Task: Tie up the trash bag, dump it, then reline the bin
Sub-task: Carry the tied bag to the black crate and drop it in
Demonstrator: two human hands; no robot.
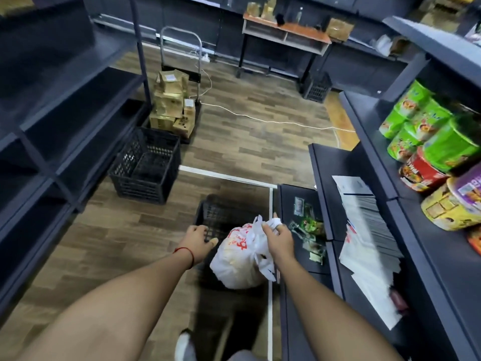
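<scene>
Bag [238,259] crinkly white plastic | right hand [278,238] fingers pinch bunched neck | left hand [199,238] fingers grip lattice bin [220,212] rim

No words can be read here. The white trash bag [238,259] has red print on it, but it is too blurry to read. The noodle cups [426,118] on the shelf [365,118] have bright labels, and they are blurry too.

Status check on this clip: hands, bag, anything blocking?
Right hand grips gathered top of trash bag. Left hand holds bin rim. Bag bulging, over the bin. Shelf close on right.
</scene>
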